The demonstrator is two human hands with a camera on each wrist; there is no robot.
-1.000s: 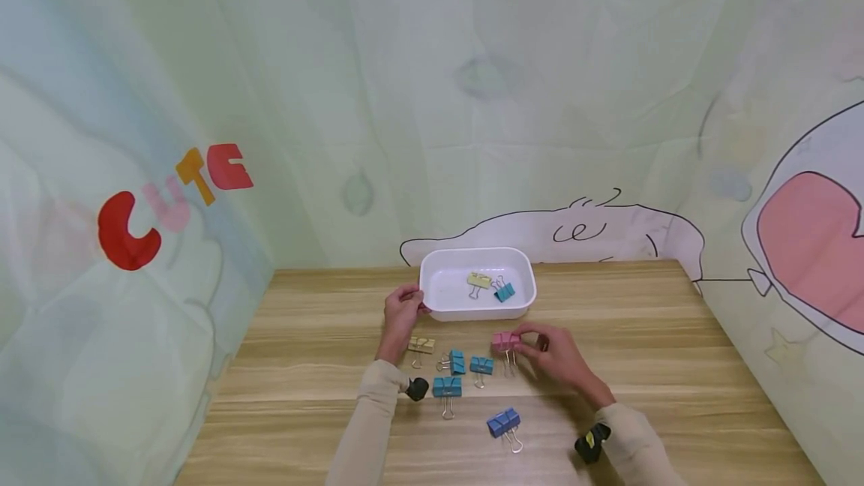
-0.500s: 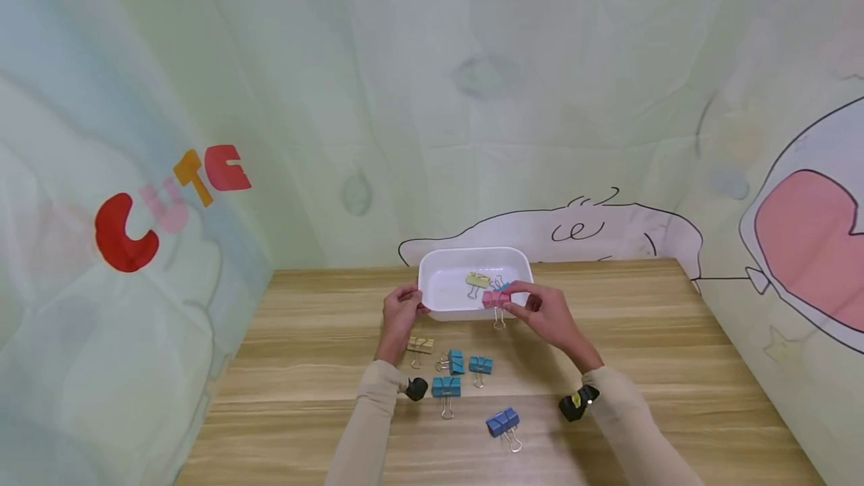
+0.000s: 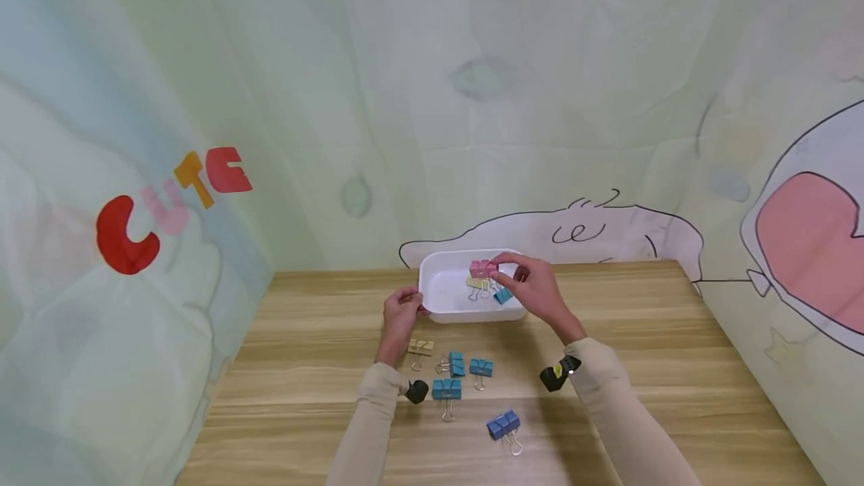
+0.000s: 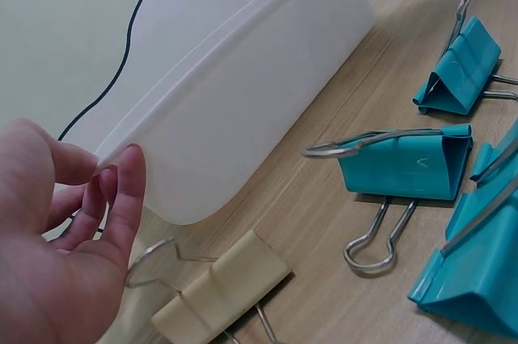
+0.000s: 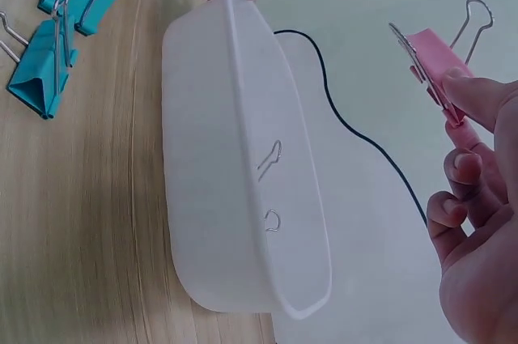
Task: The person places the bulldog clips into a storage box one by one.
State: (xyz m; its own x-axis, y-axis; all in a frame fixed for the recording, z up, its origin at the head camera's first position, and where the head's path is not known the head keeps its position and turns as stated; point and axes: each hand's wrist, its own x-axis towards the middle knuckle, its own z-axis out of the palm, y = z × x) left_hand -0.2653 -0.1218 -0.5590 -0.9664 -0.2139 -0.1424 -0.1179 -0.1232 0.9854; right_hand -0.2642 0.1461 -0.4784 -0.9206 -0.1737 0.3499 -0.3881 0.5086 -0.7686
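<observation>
My right hand (image 3: 538, 292) pinches a pink binder clip (image 3: 482, 269) between thumb and fingers, over the white plastic tub (image 3: 442, 316). In the right wrist view the pink clip (image 5: 437, 61) is clear of the tub's rim, its wire handles spread. With thumb and fingertips my left hand (image 4: 73, 231) grips the tub's rim at its left corner. Inside the tub lie a yellow binder clip (image 3: 478, 283) and a teal binder clip (image 3: 503, 295). A pale yellow binder clip (image 4: 222, 291) lies on the table below my left hand.
Three teal binder clips, one of them the larger front clip (image 3: 447, 389), lie on the wooden table (image 3: 304, 366) before the tub. A blue binder clip (image 3: 503, 424) lies nearer to me. A printed cloth backdrop (image 3: 324, 133) rises behind the table's far edge.
My right hand has lifted the pink clip from the table and carried it forward and left, over the tub. The left hand has stayed on the tub's rim.
</observation>
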